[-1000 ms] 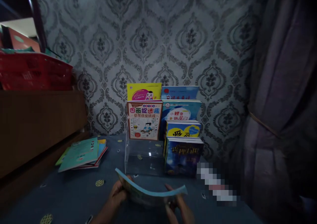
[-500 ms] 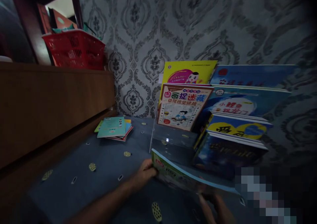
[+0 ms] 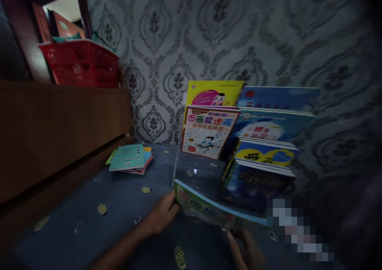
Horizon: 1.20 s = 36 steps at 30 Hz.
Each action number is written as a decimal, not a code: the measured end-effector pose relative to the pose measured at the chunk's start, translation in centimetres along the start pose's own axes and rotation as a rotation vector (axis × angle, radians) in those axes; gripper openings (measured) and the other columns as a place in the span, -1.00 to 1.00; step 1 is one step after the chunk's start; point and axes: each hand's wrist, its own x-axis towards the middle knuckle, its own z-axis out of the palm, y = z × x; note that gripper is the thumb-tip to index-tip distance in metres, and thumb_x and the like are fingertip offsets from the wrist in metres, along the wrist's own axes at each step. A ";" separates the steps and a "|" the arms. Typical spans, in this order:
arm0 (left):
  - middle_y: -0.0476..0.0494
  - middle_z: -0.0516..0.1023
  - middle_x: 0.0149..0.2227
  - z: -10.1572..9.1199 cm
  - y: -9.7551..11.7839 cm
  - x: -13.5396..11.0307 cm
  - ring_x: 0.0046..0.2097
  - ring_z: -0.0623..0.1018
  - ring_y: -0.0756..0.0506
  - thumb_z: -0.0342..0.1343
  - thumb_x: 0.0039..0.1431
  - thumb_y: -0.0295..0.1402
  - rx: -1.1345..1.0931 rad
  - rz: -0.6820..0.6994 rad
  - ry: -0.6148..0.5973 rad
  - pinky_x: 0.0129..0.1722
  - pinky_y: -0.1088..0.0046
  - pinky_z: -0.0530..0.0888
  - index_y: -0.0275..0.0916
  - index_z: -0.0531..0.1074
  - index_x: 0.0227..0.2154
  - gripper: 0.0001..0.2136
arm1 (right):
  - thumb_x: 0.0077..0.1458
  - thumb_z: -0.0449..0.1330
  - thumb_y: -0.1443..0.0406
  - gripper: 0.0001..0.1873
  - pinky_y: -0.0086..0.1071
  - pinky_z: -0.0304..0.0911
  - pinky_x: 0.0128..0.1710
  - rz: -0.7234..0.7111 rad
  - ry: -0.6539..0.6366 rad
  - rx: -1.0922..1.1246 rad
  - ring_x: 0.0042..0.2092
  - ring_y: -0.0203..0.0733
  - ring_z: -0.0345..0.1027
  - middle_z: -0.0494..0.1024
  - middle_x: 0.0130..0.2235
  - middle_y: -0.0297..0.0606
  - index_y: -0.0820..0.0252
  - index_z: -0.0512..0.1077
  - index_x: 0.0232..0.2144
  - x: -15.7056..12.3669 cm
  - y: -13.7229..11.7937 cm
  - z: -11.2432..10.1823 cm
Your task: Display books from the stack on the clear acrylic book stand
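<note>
A green-covered picture book (image 3: 203, 208) with a pale blue upper edge is tilted in front of a clear display rack (image 3: 197, 170). My left hand (image 3: 165, 212) is closed on its left end. Lower down, my right hand (image 3: 244, 246) pinches the book's bottom edge toward the right, partly blurred. In the rack stand a yellow book (image 3: 215, 95), a brown-bordered book (image 3: 205, 133), blue books (image 3: 277, 99), a blue and yellow book (image 3: 265, 152) and a dark blue book (image 3: 256, 184).
A loose pile of thin books, a teal one (image 3: 127, 158) on top, lies on the patterned blue sheet (image 3: 119, 230). Along the left runs a wooden ledge (image 3: 65, 135) bearing a red basket (image 3: 80, 63). Patterned wallpaper (image 3: 179, 43) rises behind the rack.
The whole scene has shifted left and slightly down as the camera turned. Both hands keep the green book in nearly the same place before the rack.
</note>
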 end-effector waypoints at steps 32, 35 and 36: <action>-0.14 0.53 -0.09 -6.6 10.1 15.8 -0.03 0.50 -0.14 -0.01 0.22 -0.28 -0.037 0.620 0.340 -0.01 0.32 0.45 -0.23 0.36 -0.03 -0.71 | 0.29 -0.03 0.18 -0.81 -0.22 0.30 -0.20 -0.357 0.250 0.085 -0.26 -0.10 0.35 0.46 -0.30 -0.24 0.13 0.30 -0.20 21.6 -7.9 -5.8; -0.16 0.53 -0.04 -6.7 9.9 17.5 0.01 0.50 -0.16 0.01 0.22 -0.32 -0.077 0.653 0.298 0.03 0.27 0.45 -0.24 0.38 -0.01 -0.70 | 0.28 -0.05 0.18 -0.78 -0.19 0.29 -0.17 -0.348 0.233 0.081 -0.23 -0.07 0.37 0.47 -0.26 -0.21 0.13 0.30 -0.14 23.5 -7.4 -5.8; -0.17 0.53 -0.03 -6.8 9.6 18.0 0.02 0.50 -0.16 0.01 0.23 -0.31 -0.084 0.657 0.286 0.05 0.25 0.45 -0.25 0.38 -0.01 -0.70 | 0.28 -0.05 0.18 -0.77 -0.19 0.30 -0.17 -0.341 0.225 0.079 -0.23 -0.06 0.37 0.47 -0.25 -0.21 0.13 0.30 -0.13 23.9 -7.2 -5.7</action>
